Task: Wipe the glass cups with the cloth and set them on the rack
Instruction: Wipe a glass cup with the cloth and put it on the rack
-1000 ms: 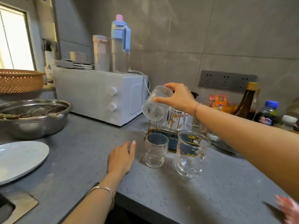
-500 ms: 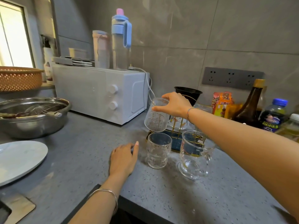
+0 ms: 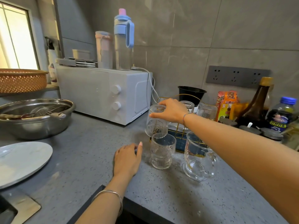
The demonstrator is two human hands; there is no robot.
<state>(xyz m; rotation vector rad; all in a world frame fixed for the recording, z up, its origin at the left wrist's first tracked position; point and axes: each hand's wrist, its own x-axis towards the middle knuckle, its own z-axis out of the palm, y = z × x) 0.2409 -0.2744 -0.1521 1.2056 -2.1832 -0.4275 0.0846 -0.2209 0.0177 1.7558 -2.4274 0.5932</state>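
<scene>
At the left end of the gold wire rack (image 3: 179, 142), upside down over a prong: ribbed glass cup (image 3: 154, 125), gripped round its base by the right hand (image 3: 171, 110). Just in front of the rack, upright: embossed tumbler (image 3: 162, 152) and handled glass mug (image 3: 199, 157). Front-left of the rack, left hand (image 3: 127, 157) resting on the countertop (image 3: 90, 159), fingers loose, holding nothing. Behind-left of the rack, white microwave (image 3: 103, 92).

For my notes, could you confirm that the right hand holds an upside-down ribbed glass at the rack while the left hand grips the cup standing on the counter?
Not quite: in the head view the left hand grips nothing; it rests on the counter beside the cup. The right hand does hold the upside-down ribbed glass at the rack.
</scene>
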